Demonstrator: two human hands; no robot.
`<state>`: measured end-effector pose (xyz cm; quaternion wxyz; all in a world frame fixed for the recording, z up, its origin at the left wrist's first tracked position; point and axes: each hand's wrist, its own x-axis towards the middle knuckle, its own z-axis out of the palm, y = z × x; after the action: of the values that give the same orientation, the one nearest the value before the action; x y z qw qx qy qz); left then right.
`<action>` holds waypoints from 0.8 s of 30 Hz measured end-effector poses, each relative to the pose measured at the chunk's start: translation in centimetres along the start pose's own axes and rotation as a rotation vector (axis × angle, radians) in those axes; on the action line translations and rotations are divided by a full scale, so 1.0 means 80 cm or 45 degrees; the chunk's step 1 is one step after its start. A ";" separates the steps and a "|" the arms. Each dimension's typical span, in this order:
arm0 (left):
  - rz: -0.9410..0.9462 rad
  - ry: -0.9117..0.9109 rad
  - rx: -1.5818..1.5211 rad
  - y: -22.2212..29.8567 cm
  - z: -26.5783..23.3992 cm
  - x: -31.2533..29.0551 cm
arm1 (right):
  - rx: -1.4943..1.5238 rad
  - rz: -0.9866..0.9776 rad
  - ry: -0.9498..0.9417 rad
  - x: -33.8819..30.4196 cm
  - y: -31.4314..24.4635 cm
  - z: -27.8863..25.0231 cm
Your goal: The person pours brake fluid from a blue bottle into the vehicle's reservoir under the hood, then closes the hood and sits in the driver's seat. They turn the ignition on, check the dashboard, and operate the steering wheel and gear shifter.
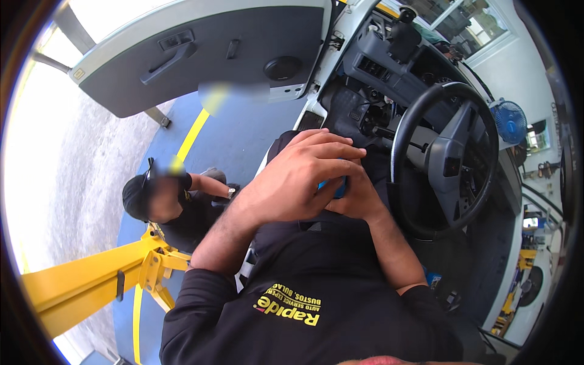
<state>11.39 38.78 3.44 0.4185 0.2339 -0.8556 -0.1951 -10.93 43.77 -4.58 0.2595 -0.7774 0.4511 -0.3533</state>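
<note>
My left hand [313, 173] lies over my right hand [360, 193] above my lap. A small blue thing [333, 187] shows in the gap between them; its kind is mostly hidden. Bent over the top, the left fingers reach across to the right hand, and the left thumb presses near the blue thing. The right hand is closed around its other side, with most of its fingers covered by the left. Just right of both hands stands the black steering wheel [447, 163], which neither hand touches.
On the left the vehicle door [243, 52] hangs open. A person [176, 213] in a black cap and shirt is low beside the doorway, near a yellow lift arm [91, 277]. The dashboard [377, 52] lies ahead; a blue fan [510, 121] is at the far right.
</note>
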 end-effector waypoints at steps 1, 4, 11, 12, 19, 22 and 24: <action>0.060 -0.024 0.106 0.010 -0.005 0.009 | 0.031 -0.015 0.020 -0.002 -0.006 -0.010; -0.259 -0.351 0.430 0.042 -0.019 0.036 | -0.163 0.087 0.031 -0.008 -0.023 -0.037; -0.001 -0.410 0.376 0.094 -0.038 0.093 | 0.059 -0.006 0.128 -0.021 -0.060 -0.101; -0.102 -0.491 0.423 0.100 -0.038 0.101 | -0.006 -0.047 0.139 -0.021 -0.061 -0.111; 0.338 -0.716 0.038 0.107 -0.042 0.175 | 0.408 -0.191 -0.274 -0.021 -0.036 -0.187; 0.387 -0.713 -0.038 0.095 -0.030 0.212 | 0.450 -0.108 -0.167 -0.025 -0.022 -0.204; 0.336 -0.615 -0.317 0.062 -0.010 0.261 | 0.550 -0.065 0.089 -0.033 -0.017 -0.223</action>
<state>-0.45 30.97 19.57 0.2501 0.0145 -0.9229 -0.2924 -25.12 45.25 6.57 0.3953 -0.7021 0.3539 -0.4749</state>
